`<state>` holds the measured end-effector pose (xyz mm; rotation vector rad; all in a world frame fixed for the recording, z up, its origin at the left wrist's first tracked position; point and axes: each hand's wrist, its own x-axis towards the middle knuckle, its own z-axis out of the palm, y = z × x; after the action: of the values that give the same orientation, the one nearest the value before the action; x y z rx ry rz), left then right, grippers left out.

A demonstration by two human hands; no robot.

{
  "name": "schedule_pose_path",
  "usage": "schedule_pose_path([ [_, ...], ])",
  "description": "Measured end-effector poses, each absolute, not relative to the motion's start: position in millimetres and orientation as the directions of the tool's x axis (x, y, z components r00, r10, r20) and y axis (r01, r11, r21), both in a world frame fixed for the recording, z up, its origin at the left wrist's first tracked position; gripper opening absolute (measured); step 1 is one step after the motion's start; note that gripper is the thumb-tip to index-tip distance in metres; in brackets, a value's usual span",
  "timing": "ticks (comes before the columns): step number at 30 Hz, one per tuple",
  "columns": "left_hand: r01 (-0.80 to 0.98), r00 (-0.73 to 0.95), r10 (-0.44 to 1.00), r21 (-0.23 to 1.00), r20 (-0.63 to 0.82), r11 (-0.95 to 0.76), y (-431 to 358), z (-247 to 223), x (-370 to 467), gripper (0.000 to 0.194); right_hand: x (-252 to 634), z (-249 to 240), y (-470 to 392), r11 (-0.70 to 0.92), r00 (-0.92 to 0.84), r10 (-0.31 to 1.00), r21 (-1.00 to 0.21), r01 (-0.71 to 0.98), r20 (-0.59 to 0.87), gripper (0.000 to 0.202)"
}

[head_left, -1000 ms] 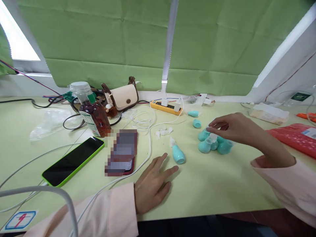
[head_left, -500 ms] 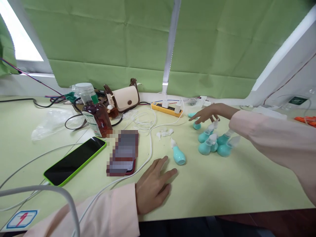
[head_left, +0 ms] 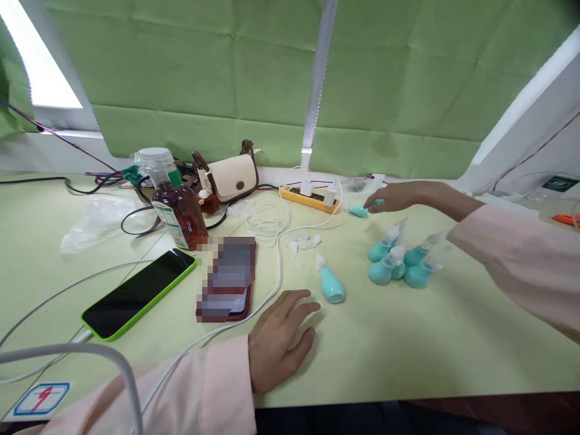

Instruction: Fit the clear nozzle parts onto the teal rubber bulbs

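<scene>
At the back of the table my right hand (head_left: pixel 386 198) has its fingers curled round a teal piece (head_left: pixel 377 203), apparently a rubber bulb, mostly hidden by the fingers. Just left of it lies another teal bulb (head_left: pixel 359 211). My left hand (head_left: pixel 283 338) rests palm down near the front edge, fingers apart and holding nothing. Closest to its fingertips is a teal bulb aspirator (head_left: pixel 332 285) on its side, its whitish nozzle pointing away from me. Right of centre stand several more teal bulb aspirators (head_left: pixel 380 272) in a cluster, with clear tips on top.
Small white plastic parts (head_left: pixel 305 243) lie mid-table. A yellow power strip (head_left: pixel 309 199) with white plugs sits behind them. To the left are a green-edged phone (head_left: pixel 140 293), a dark red phone (head_left: pixel 231 278), a brown bottle (head_left: pixel 181 217) and a cream handbag (head_left: pixel 229 178). White cables cross the table.
My right hand has moved right and back, its fingers curling in. The teal bulb under it has left its former spot. My left hand stays in place, its fingers slightly more bent.
</scene>
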<state>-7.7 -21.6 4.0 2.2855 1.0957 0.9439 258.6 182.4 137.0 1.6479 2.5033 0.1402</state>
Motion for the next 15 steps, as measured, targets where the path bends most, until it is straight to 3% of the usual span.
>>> schedule_pose_path([
  [1,0.479,0.428,0.819,0.673,0.382,-0.564,-21,5,-8,0.029,254,145,172,0.414,-0.406,0.910,0.160,0.896,-0.083,0.028],
  [4,0.361,0.337,0.898,0.842,0.282,-0.400,-19,10,-10,0.024,229,159,121,0.439,-0.476,0.878,0.296,0.848,0.061,0.035],
  [7,0.091,0.252,0.957,0.981,0.146,-0.174,-15,14,-11,0.028,197,147,56,0.572,-0.644,0.754,0.353,0.740,0.127,0.038],
  [11,-0.295,0.285,0.959,0.952,0.001,0.087,-9,15,-10,0.038,167,98,1,0.799,-0.852,0.519,0.318,0.510,0.064,0.033],
  [15,-0.321,0.298,0.942,0.912,-0.156,0.253,-4,11,-9,0.039,155,66,-3,0.869,-0.906,0.421,0.271,0.414,0.036,0.037],
])
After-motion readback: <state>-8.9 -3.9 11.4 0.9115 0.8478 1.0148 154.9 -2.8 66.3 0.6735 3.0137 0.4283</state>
